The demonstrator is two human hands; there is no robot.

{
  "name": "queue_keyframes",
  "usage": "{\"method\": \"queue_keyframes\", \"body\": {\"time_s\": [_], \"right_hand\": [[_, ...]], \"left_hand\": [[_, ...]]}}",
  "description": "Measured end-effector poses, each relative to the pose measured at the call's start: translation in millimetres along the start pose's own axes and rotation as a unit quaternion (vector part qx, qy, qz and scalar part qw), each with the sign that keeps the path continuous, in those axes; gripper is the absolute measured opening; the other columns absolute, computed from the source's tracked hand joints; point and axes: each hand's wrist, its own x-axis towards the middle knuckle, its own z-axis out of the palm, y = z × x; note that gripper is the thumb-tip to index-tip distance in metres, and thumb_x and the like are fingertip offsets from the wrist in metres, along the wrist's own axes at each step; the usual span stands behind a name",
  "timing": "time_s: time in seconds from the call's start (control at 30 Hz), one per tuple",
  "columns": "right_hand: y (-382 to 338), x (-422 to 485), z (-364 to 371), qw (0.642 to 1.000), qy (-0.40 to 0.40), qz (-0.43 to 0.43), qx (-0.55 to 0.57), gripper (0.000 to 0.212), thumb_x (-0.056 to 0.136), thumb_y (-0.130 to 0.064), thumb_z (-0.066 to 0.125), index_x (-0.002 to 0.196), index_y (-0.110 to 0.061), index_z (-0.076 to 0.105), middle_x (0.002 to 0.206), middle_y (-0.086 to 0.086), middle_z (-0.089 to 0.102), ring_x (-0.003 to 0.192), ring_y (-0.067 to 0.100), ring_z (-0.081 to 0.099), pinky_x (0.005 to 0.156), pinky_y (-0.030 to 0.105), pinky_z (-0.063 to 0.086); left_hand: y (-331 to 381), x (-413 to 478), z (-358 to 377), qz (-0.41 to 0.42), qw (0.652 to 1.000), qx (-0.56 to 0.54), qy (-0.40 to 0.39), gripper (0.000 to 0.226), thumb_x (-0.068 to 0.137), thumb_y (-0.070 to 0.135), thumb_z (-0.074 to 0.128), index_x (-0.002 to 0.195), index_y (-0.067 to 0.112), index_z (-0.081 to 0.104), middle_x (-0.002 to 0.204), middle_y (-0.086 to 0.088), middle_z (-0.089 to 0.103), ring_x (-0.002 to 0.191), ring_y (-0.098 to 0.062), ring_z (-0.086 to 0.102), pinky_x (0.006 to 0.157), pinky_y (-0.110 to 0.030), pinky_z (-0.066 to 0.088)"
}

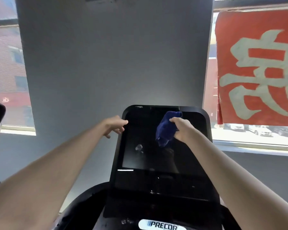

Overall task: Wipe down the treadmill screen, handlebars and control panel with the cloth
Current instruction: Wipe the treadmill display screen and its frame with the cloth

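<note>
Clutching a dark blue cloth [166,128] in the right hand [181,129], bunched into a loose wad and pressed against the treadmill screen [145,146] near its top right corner. Clenched round the right side of the wad, with most of the fabric spilling left and downward over the glass. Left hand [114,126] up at the screen's left edge, just below the top left corner, curled there as if to steady the housing. Hard to tell from this angle whether wrapped behind that edge or only resting against it.

Soft, light and limp by the look of it: no weight to manage, no stiffness to push with. Likely to fold, trail and slip out of a fingertip pinch. Better taken as now, gathered in the whole palm with a flat pad of fabric between fingers and glass. Worth tucking in the loose tail, to avoid dragging only a corner across the surface.

Glossy and dark, probably slick under the fabric, with a pale smudge [139,147] left of centre, not yet reached. Calls for moderate, even pressure rather than a hard shove.

Below the screen's lower edge, the control panel [156,188] and a Precor badge [162,227], both well apart from the cloth. Judged early in the job: screen in hand, panel and the rest to come. Off to the right, a red banner [256,67] in the window.
</note>
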Motion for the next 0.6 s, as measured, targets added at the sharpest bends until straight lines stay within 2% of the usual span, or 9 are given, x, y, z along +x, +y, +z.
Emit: {"method": "queue_keyframes", "body": {"time_s": [0.1, 0.17, 0.27, 0.33, 0.4, 0.47, 0.53, 0.6], "right_hand": [[-7, 38, 27, 0.998, 0.036, -0.047, -0.033, 0.046, 0.088, -0.026, 0.063, 0.127, -0.005, 0.047, 0.121, 0.011, 0.055, 0.111, 0.032, 0.054, 0.097, 0.045, 0.045], [-13, 63, 47, 0.994, 0.041, -0.076, -0.06, 0.042, 0.089, -0.024, 0.062, 0.124, -0.005, 0.047, 0.116, 0.01, 0.054, 0.109, 0.03, 0.053, 0.093, 0.042, 0.046], [-25, 98, 76, 0.985, 0.06, -0.108, -0.117, 0.042, 0.089, -0.021, 0.061, 0.126, -0.005, 0.047, 0.117, 0.012, 0.054, 0.105, 0.029, 0.053, 0.082, 0.036, 0.044], [-33, 120, 97, 0.981, 0.072, -0.12, -0.137, 0.044, 0.089, -0.02, 0.061, 0.129, -0.007, 0.046, 0.109, 0.009, 0.051, 0.11, 0.03, 0.052, 0.081, 0.034, 0.04], [-40, 141, 117, 0.979, 0.085, -0.12, -0.14, 0.045, 0.089, -0.018, 0.061, 0.13, -0.008, 0.046, 0.108, 0.008, 0.05, 0.115, 0.031, 0.051, 0.082, 0.034, 0.039], [-44, 164, 135, 0.973, 0.106, -0.139, -0.149, 0.043, 0.089, -0.016, 0.059, 0.13, -0.01, 0.047, 0.118, 0.009, 0.054, 0.116, 0.031, 0.051, 0.085, 0.036, 0.04], [-45, 187, 147, 0.96, 0.132, -0.178, -0.169, 0.039, 0.089, -0.014, 0.054, 0.128, -0.013, 0.047, 0.124, 0.008, 0.054, 0.112, 0.026, 0.052, 0.084, 0.034, 0.04], [-47, 210, 155, 0.939, 0.152, -0.237, -0.196, 0.034, 0.089, -0.013, 0.051, 0.124, -0.015, 0.049, 0.122, 0.005, 0.055, 0.101, 0.019, 0.05, 0.082, 0.028, 0.038]], "left_hand": [[-19, 46, -7, 0.011, 1.0, -0.001, 0.012, 0.045, 0.101, 0.034, 0.037, 0.135, 0.005, 0.034, 0.129, -0.011, 0.049, 0.119, -0.025, 0.05, 0.1, -0.046, 0.04], [-31, 78, -11, 0.017, 0.999, 0.019, 0.024, 0.039, 0.1, 0.036, 0.038, 0.127, 0.007, 0.039, 0.126, -0.01, 0.046, 0.116, -0.025, 0.049, 0.096, -0.043, 0.042], [-50, 122, -17, 0.021, 0.999, 0.038, 0.028, 0.041, 0.098, 0.037, 0.043, 0.127, 0.007, 0.046, 0.128, -0.01, 0.048, 0.119, -0.027, 0.049, 0.088, -0.038, 0.042], [-58, 150, -21, 0.027, 0.999, 0.034, 0.016, 0.034, 0.098, 0.035, 0.044, 0.117, 0.007, 0.051, 0.125, -0.009, 0.05, 0.116, -0.026, 0.049, 0.087, -0.038, 0.042], [-59, 174, -23, 0.035, 0.999, 0.019, 0.0, 0.033, 0.098, 0.034, 0.045, 0.117, 0.007, 0.05, 0.129, -0.009, 0.049, 0.118, -0.026, 0.048, 0.091, -0.037, 0.041], [-51, 193, -22, 0.049, 0.999, 0.018, -0.005, 0.044, 0.099, 0.031, 0.045, 0.132, 0.002, 0.044, 0.138, -0.011, 0.045, 0.128, -0.027, 0.043, 0.097, -0.032, 0.037], [-42, 214, -18, 0.055, 0.998, 0.014, -0.001, 0.054, 0.1, 0.033, 0.041, 0.139, -0.004, 0.037, 0.146, -0.015, 0.039, 0.134, -0.028, 0.039, 0.104, -0.032, 0.034], [-38, 236, -10, 0.044, 0.999, 0.017, 0.008, 0.06, 0.101, 0.042, 0.03, 0.14, -0.002, 0.038, 0.149, -0.016, 0.035, 0.135, -0.03, 0.037, 0.109, -0.035, 0.031]]}}
